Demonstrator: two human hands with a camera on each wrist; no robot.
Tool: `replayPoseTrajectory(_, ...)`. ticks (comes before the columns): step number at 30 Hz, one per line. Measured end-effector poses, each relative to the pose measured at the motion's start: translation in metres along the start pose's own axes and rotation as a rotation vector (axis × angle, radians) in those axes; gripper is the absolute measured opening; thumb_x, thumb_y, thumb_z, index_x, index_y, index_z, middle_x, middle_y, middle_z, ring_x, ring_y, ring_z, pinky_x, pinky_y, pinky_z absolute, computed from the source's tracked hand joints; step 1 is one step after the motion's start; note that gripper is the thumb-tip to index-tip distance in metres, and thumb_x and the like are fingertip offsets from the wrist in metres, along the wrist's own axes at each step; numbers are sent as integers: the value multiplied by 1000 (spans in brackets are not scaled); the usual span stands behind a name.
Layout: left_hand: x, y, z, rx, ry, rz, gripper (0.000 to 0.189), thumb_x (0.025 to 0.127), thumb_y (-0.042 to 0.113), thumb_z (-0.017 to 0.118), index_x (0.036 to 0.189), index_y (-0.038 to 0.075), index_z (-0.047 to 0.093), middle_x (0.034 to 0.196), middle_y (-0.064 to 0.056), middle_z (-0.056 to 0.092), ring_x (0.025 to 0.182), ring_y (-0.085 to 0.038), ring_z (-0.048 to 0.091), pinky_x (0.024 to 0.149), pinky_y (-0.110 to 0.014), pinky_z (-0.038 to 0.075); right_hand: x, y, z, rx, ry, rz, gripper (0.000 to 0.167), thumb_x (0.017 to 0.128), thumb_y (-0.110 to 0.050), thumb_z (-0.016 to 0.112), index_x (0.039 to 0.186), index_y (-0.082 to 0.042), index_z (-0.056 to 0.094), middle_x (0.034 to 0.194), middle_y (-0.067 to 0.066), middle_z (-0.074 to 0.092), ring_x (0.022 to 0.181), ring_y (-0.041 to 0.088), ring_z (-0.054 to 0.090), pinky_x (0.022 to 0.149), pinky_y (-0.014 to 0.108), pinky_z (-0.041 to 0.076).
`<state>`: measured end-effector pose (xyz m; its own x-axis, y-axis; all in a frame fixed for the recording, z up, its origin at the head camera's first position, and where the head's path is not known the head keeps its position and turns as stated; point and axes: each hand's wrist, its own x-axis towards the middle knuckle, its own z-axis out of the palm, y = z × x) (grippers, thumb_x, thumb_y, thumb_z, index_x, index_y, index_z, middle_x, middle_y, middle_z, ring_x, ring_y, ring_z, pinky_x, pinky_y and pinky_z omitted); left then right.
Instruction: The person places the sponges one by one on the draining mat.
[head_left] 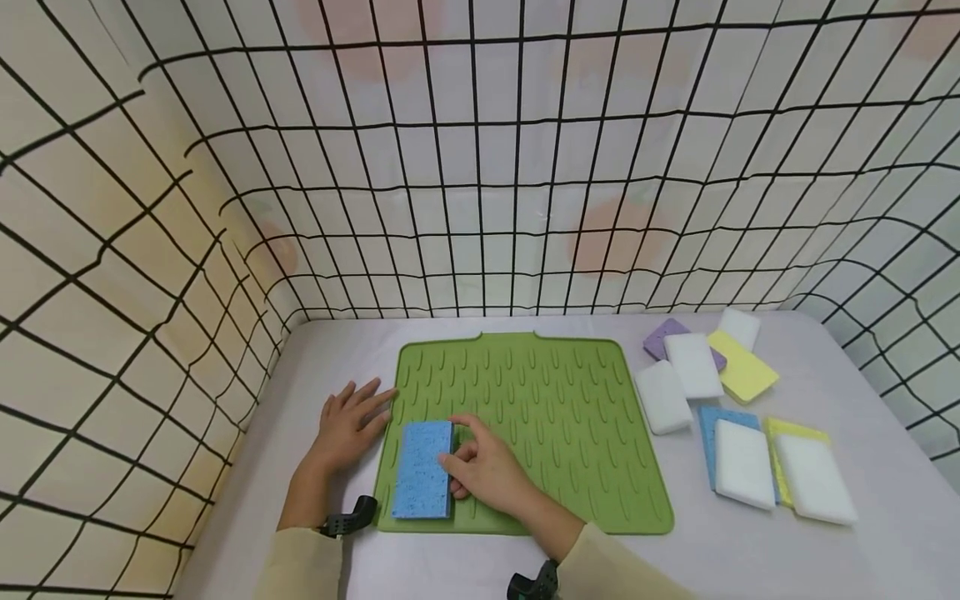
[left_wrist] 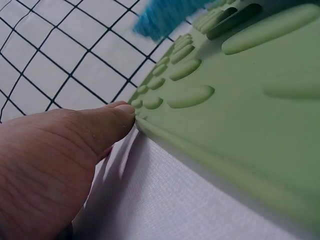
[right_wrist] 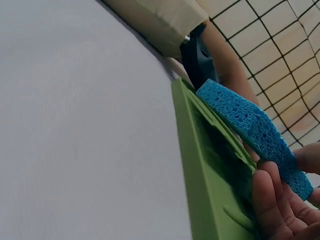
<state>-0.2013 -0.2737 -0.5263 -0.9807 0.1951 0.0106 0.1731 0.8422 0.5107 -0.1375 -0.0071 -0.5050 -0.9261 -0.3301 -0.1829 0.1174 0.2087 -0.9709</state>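
Note:
A blue rectangular sponge (head_left: 422, 469) is held over the lower left part of a green ridged mat (head_left: 562, 442). My right hand (head_left: 487, 467) pinches the sponge by its right long edge. In the right wrist view the porous sponge (right_wrist: 250, 122) is tilted above the mat's edge, the thumb on one face and curled fingers (right_wrist: 267, 195) under the other. My left hand (head_left: 348, 432) lies with fingers spread on the white cloth, fingertips at the mat's left edge. The left wrist view has its thumb (left_wrist: 117, 120) right at the rim of the mat (left_wrist: 250, 130).
To the right of the mat lie overlapping sponges: several white pads (head_left: 693, 367), a purple sponge (head_left: 663, 337), a yellow sponge (head_left: 746, 367) and another blue sponge (head_left: 708, 425) partly covered by white. Black wire grid (head_left: 517, 183) walls the back and sides of the cloth-covered table (head_left: 892, 467).

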Motion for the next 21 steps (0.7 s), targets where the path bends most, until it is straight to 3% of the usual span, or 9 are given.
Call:
replayPoseTrajectory(6, 1, 2, -1, 2, -6, -7, 47, 105, 35, 55, 151, 23, 53, 167, -11, 34, 157, -46, 12, 124, -70, -2, 5, -4, 14, 6, -9, 8, 65, 96, -22, 72, 153, -19, 42, 87, 7, 67, 63, 17, 69, 58, 32, 63)
replayPoseTrajectory(13, 0, 2, -2, 9, -13, -11, 48, 105, 37, 54, 151, 22, 52, 167, -12, 34, 157, -47, 12, 124, -70, -2, 7, -2, 24, -80, 24, 39, 62, 96, -22, 72, 151, -18, 44, 84, 2, 66, 60, 13, 68, 55, 27, 60)
replayPoseTrajectory(21, -1, 1, -2, -4, -12, -6, 48, 105, 37, 55, 150, 22, 53, 167, -13, 34, 157, -47, 13, 124, -70, -1, 4, 4, 26, -141, 76, -5, 63, 95, -23, 74, 150, -11, 46, 82, 0, 64, 58, 10, 67, 53, 23, 58)
